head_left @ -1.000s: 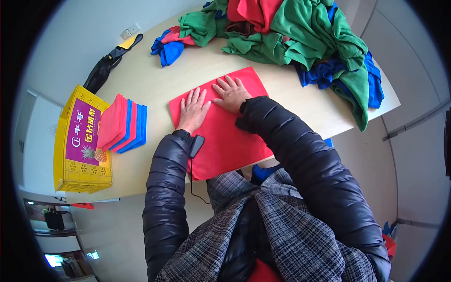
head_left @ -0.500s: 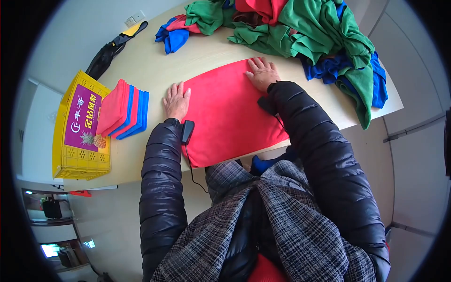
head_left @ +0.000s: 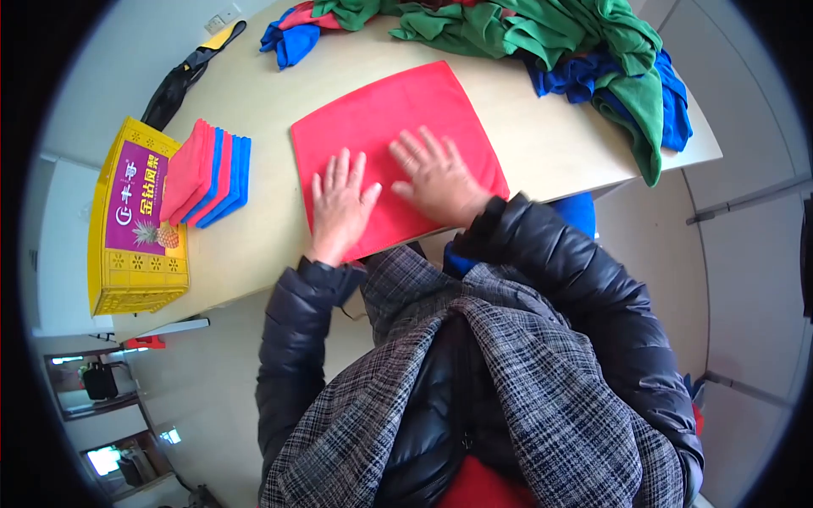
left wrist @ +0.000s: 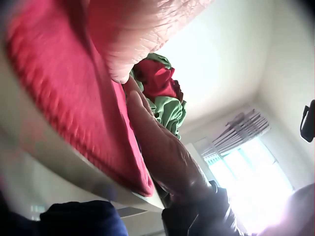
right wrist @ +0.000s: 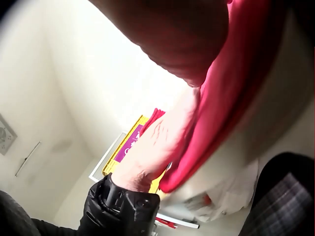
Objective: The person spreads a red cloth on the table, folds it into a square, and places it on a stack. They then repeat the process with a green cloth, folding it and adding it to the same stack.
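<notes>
A red cloth [head_left: 381, 118] lies spread flat on the table, its near edge at the table's front edge. My left hand [head_left: 343, 203] rests on its near left part, fingers straight and spread. Beside it my right hand [head_left: 440, 178] lies over the near right part of the cloth, fingers also extended. In the left wrist view the cloth's stitched edge [left wrist: 54, 118] runs along the table edge, with the right hand [left wrist: 162, 147] low over the fabric. The right wrist view shows the left hand [right wrist: 157, 142] against the red cloth [right wrist: 221, 98].
A stack of folded red and blue cloths [head_left: 207, 173] stands at the left against a yellow crate [head_left: 135, 292]. Crumpled green, blue and red cloths [head_left: 550, 34] are heaped along the back and right. A black folded umbrella-like item [head_left: 182, 80] lies at the far left.
My hands went from the far part of the red cloth out to its sides, then came back together near its front edge. The cloth shifted slightly right, then back left in view.
</notes>
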Demonstrator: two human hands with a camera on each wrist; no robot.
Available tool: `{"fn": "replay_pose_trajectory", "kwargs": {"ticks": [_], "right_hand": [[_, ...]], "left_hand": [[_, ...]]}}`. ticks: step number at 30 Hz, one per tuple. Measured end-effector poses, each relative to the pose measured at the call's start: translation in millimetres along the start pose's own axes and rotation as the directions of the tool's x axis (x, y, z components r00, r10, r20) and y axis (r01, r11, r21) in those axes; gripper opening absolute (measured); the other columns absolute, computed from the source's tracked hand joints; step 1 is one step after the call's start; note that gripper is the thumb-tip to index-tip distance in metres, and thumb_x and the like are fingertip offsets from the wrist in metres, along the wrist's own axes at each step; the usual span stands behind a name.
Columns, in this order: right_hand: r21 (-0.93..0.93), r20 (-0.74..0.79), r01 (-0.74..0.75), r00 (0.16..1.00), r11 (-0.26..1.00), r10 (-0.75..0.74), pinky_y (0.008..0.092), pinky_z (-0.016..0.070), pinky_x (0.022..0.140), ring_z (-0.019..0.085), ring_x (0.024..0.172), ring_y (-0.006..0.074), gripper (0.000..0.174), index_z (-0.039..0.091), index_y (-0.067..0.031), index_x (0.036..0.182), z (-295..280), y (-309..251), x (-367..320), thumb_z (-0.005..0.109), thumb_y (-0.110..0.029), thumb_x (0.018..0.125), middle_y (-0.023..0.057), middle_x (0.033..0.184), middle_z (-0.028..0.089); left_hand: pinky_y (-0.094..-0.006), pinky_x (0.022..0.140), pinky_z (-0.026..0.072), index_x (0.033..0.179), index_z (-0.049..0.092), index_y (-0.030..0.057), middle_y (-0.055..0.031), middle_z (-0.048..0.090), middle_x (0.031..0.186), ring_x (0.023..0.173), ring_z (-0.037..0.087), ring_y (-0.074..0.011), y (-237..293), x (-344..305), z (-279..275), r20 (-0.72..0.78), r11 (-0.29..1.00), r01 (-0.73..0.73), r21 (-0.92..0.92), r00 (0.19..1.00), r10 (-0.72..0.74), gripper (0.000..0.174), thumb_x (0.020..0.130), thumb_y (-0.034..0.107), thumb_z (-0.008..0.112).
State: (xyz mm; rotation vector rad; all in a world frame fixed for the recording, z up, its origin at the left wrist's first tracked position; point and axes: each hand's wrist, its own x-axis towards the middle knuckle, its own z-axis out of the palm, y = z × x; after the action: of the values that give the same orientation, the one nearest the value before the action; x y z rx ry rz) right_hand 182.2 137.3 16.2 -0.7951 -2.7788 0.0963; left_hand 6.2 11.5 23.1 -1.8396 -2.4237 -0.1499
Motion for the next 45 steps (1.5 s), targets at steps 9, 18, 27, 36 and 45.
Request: {"fn": "replay_pose_trajectory", "kwargs": {"ticks": [9,18,27,36,45], "right_hand": [[0.082,-0.070,-0.029,0.997,0.996,0.035,0.0493,0.0189,0.123,0.026,0.150,0.0336,0.063,0.040,-0.0112,0.153,7,34,-36,0.045,-0.047,0.102,0.0121,0.160,0.036],[-0.005,-0.104,-0.180,0.978,0.984,0.178,0.0505,0.0201,0.122,0.028,0.149,0.0357,0.059,0.036,-0.0111,0.154,1,86,-66,0.043,-0.041,0.104,0.0139,0.159,0.035],[-0.079,-0.155,-0.284,0.950,0.956,0.269,0.0521,0.0268,0.119,0.032,0.146,0.0381,0.062,0.038,-0.0080,0.152,-21,103,-77,0.054,-0.036,0.099,0.0187,0.155,0.040],[0.233,-0.124,0.086,0.991,0.969,-0.058,0.0513,0.0215,0.122,0.028,0.150,0.0342,0.064,0.039,-0.0096,0.153,-12,-27,-45,0.051,-0.043,0.100,0.0157,0.158,0.037],[0.025,-0.068,-0.062,0.996,0.998,0.063,0.0505,0.0182,0.123,0.027,0.150,0.0325,0.058,0.038,-0.0147,0.154,3,29,-56,0.043,-0.043,0.104,0.0107,0.160,0.036]], "left_hand": [[-0.0532,0.123,0.0128,0.157,0.032,0.0118,-0.0139,0.024,0.165,0.153,0.019,-0.0320,-9,-44,13,-0.016,0.989,0.143,-0.030,0.990,-0.143,0.064,0.103,0.046,0.043],[-0.0503,0.123,0.0124,0.158,0.031,0.0120,-0.0117,0.025,0.165,0.153,0.019,-0.0302,-28,-72,11,-0.035,0.973,0.229,-0.029,0.973,-0.230,0.061,0.106,0.044,0.036],[-0.0532,0.123,0.0122,0.157,0.032,0.0116,-0.0121,0.026,0.164,0.152,0.021,-0.0313,-20,-88,2,-0.133,0.972,0.229,-0.044,0.963,-0.233,0.061,0.106,0.045,0.038],[-0.0538,0.122,0.0176,0.155,0.035,0.0064,-0.0140,0.029,0.162,0.150,0.027,-0.0322,61,-67,5,-0.120,0.991,-0.099,-0.090,0.989,0.088,0.072,0.097,0.044,0.056],[-0.0511,0.121,0.0212,0.153,0.036,0.0028,-0.0156,0.033,0.160,0.149,0.029,-0.0323,23,-91,2,-0.101,1.000,-0.008,-0.010,0.995,0.006,0.083,0.090,0.049,0.065]]}}
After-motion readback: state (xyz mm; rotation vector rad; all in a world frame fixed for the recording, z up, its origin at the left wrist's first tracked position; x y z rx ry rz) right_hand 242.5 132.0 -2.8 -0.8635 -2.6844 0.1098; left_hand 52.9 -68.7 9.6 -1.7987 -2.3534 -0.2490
